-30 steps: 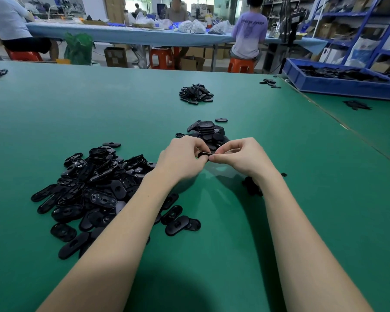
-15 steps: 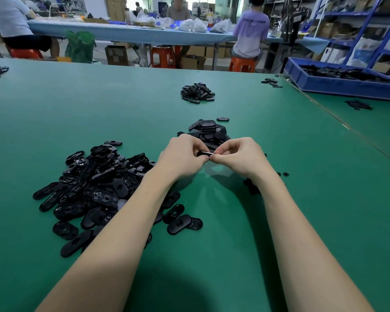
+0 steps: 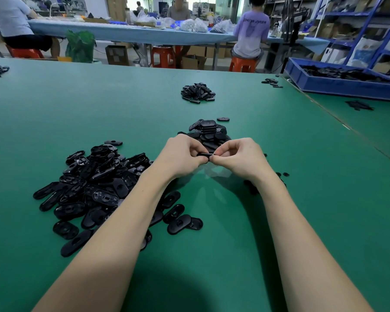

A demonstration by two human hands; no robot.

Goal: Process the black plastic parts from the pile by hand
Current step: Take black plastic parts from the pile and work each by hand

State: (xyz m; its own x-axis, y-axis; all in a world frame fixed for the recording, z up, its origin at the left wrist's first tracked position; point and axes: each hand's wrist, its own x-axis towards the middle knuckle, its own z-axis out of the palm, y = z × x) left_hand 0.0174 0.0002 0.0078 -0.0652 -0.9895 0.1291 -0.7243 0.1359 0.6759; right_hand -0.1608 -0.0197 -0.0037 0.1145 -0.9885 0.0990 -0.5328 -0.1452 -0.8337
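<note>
Black plastic part (image 3: 205,154), one piece, oval and seen edge-on, held above the green table (image 3: 54,113) between both hands: left hand (image 3: 181,157) pinching its left end with curled fingers, right hand (image 3: 239,158) pinching its right end likewise (fingertips of the two hands nearly meeting over the piece). Large pile (image 3: 95,183) of like parts, loose and overlapping, on the table to the left, partly under the left forearm. Smaller heap (image 3: 208,132) just beyond the hands. Third heap (image 3: 197,93) farther back, well apart from the others. Few small black bits (image 3: 282,174) beside the right wrist; kind cannot be told. Blue tray (image 3: 338,85) at the far right edge, holding dark parts. Seated people at a long blue-covered bench (image 3: 126,32) behind, on orange stools.
</note>
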